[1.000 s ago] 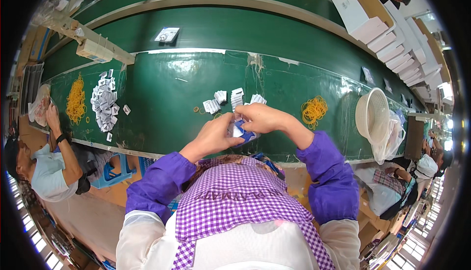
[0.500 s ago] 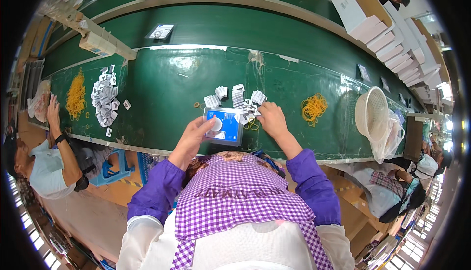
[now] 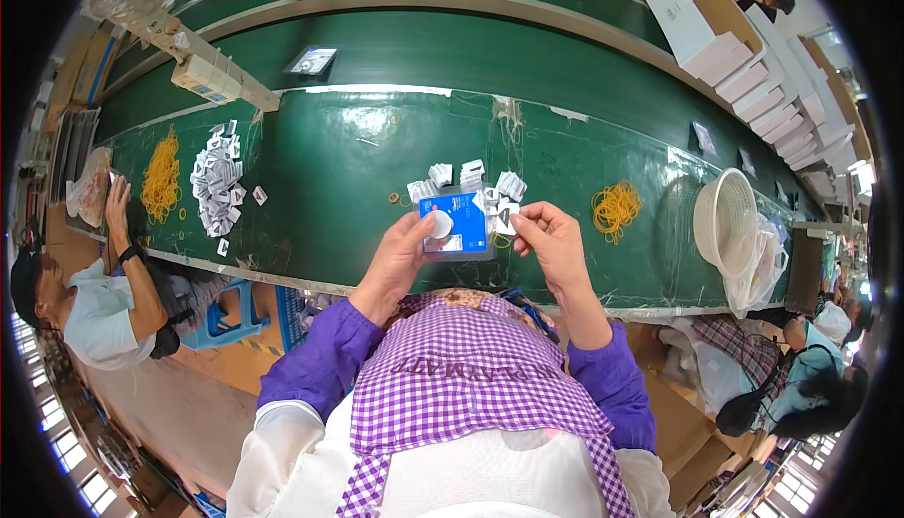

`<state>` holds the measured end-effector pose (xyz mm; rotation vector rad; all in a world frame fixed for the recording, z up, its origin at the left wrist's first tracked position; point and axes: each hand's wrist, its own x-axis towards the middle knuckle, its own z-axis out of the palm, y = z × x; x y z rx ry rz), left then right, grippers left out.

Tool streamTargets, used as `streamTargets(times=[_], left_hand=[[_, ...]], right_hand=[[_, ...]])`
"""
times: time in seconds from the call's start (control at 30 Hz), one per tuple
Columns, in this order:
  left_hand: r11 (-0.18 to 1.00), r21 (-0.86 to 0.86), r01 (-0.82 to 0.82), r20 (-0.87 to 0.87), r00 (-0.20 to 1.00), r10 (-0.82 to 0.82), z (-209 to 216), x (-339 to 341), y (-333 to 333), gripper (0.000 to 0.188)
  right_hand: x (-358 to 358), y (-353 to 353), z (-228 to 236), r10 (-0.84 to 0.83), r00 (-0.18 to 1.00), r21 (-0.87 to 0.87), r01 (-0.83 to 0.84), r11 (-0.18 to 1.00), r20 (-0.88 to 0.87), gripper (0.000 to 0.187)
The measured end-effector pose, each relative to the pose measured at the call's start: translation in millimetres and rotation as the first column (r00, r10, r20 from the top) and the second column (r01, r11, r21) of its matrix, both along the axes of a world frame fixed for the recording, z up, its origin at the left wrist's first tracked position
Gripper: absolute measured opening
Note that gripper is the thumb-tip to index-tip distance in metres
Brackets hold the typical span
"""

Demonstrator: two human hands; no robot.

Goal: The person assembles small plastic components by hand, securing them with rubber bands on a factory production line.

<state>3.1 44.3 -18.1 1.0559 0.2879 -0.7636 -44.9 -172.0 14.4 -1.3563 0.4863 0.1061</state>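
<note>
My left hand is closed on the left edge of a flat blue package in clear plastic, with a white round piece at its front. To its right, my right hand pinches a small white card with a dark mark, close to the package's right edge. Bundles of similar white cards lie on the green table just beyond the package. A few yellow rubber bands show under my right fingers.
Yellow rubber bands lie in a heap to the right, before a white basket. Left are a pile of white cards and more rubber bands. A clear pack lies on the far green strip. Co-workers sit at both sides.
My right hand has drawn back from the cards toward me, now with a small white card in its fingertips. The package in my left hand has tilted and risen slightly.
</note>
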Motion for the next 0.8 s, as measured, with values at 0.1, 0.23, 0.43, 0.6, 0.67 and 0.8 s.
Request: streamTargets(times=[0.1, 0.23, 0.43, 0.6, 0.67, 0.8], left_hand=[[0.999, 0.016, 0.048, 0.060, 0.997, -0.049, 4, 0, -3, 0.044], [0.999, 0.002, 0.042, 0.086, 0.995, -0.042, 7, 0, -4, 0.044], [0.999, -0.012, 0.047, 0.089, 0.995, -0.046, 5, -1, -3, 0.045], [0.998, -0.025, 0.055, 0.131, 0.990, -0.052, 6, -2, -11, 0.047], [0.998, -0.029, 0.048, 0.108, 0.993, -0.045, 6, -4, -11, 0.046], [0.995, -0.076, 0.064, 0.094, 0.994, -0.057, 3, -4, -13, 0.039]], right_hand=[[-3, 4, 6, -0.010, 1.000, -0.005, 0.010, 1.000, 0.001, 0.009], [-2, 1, 7, -0.065, 0.997, 0.021, 0.064, 0.998, 0.045, 0.007], [-5, 6, 11, 0.026, 0.998, -0.029, -0.024, 0.999, 0.066, 0.007], [-1, 10, 7, -0.031, 0.999, 0.030, 0.029, 0.999, 0.045, 0.007], [-2, 13, 11, -0.044, 0.998, 0.046, 0.043, 0.998, 0.034, 0.008], [-6, 9, -6, 0.024, 0.996, -0.083, -0.017, 0.996, 0.090, 0.009]])
